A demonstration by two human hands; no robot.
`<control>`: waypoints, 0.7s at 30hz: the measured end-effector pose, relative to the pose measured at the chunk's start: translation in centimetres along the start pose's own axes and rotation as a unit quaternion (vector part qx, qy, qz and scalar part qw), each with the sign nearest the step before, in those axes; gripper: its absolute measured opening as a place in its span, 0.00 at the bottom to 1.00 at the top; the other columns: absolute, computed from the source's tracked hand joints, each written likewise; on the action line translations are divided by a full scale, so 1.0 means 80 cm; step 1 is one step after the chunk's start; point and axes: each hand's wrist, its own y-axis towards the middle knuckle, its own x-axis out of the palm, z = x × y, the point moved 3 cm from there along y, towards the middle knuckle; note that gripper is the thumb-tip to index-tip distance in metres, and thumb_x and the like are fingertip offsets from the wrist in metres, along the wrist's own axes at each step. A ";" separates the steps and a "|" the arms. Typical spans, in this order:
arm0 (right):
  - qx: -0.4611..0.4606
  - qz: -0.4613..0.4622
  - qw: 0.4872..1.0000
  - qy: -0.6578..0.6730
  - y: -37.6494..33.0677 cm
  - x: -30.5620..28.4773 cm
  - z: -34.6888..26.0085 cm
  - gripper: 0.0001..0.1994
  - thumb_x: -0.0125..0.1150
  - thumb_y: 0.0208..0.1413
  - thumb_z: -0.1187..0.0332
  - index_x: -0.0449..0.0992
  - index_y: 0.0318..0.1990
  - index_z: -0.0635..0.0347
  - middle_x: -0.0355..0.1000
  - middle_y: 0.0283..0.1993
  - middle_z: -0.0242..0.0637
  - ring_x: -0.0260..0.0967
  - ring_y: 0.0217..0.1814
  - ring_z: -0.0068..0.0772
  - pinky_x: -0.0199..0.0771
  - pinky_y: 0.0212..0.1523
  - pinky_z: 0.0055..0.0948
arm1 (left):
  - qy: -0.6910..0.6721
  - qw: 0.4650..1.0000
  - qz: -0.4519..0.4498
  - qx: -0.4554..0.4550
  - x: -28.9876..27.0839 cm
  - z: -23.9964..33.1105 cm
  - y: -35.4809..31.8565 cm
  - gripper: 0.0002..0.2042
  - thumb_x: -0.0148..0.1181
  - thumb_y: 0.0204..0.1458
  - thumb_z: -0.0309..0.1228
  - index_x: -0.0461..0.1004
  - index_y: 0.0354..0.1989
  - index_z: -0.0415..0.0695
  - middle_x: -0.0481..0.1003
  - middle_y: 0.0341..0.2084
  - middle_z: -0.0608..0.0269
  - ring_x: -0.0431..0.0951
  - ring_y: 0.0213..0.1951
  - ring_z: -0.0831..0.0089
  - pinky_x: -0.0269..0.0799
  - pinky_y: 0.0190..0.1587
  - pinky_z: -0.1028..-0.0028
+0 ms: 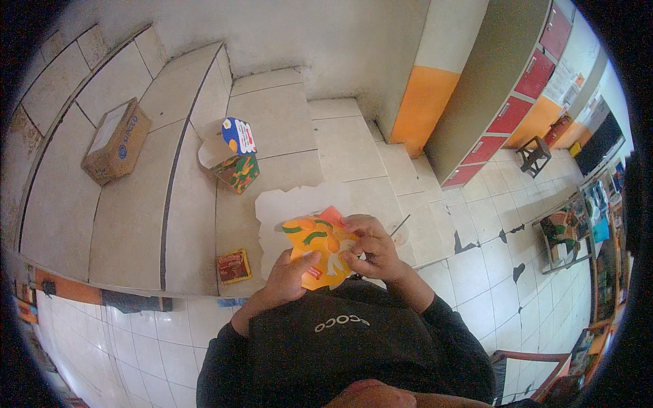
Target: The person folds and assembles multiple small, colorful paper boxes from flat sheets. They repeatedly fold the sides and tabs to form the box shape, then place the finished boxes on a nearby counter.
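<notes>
Low in the middle, just in front of my torso, I hold an orange-yellow paper cutout [317,253] with green, orange and white shapes on it. My left hand [286,277] grips its left edge, thumb on top. The fingers of my right hand [373,246] are bent and pinch at its right side. A red-orange piece [331,216] shows at the upper edge, beside my right fingertips; whether it is attached I cannot tell. Beneath the cutout, a white sheet [269,219] with a ragged edge lies on the tiled ledge [286,163].
Left of the sheet lies a small red and yellow square packet [233,266]. Farther back stands a folded card, blue-white [238,136] and camouflage-patterned [245,174]. A cardboard box [119,146] sits on a tiled step. A thin dark stick [400,225] rises right of my hand; red-doored lockers [509,114] stand beyond.
</notes>
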 end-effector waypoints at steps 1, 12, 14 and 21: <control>-0.002 0.003 1.000 -0.001 -0.001 0.001 0.001 0.05 0.63 0.43 0.73 0.73 0.28 0.58 0.65 0.48 0.41 0.60 0.53 0.45 0.59 0.53 0.40 | -0.038 0.999 -0.016 -0.031 0.004 -0.005 -0.001 0.23 0.58 0.45 0.41 0.65 0.48 0.44 0.72 0.42 0.59 0.72 0.44 0.63 0.55 0.54 0.58; -0.001 -0.005 1.000 0.013 -0.002 0.000 0.012 0.06 0.65 0.41 0.71 0.73 0.22 0.59 0.61 0.56 0.47 0.56 0.60 0.51 0.55 0.57 0.44 | -0.297 0.944 0.002 -0.146 0.001 0.003 0.011 0.19 0.62 0.43 0.36 0.68 0.43 0.44 0.73 0.38 0.59 0.74 0.41 0.66 0.63 0.49 0.65; 0.003 -0.017 1.000 0.003 -0.002 -0.001 0.009 0.07 0.66 0.41 0.70 0.73 0.20 0.59 0.60 0.57 0.47 0.55 0.60 0.50 0.54 0.58 0.44 | -0.159 0.984 -0.018 -0.074 0.000 0.002 0.010 0.16 0.59 0.47 0.33 0.68 0.44 0.43 0.72 0.38 0.57 0.73 0.42 0.64 0.67 0.47 0.68; 0.130 -0.074 0.986 0.077 0.003 -0.009 0.011 0.25 0.65 0.44 0.66 0.67 0.51 0.60 0.51 0.63 0.49 0.44 0.67 0.46 0.45 0.64 0.39 | -0.626 0.763 -0.072 -0.147 0.017 -0.010 0.007 0.22 0.58 0.47 0.27 0.61 0.51 0.41 0.68 0.45 0.58 0.69 0.49 0.67 0.66 0.50 0.68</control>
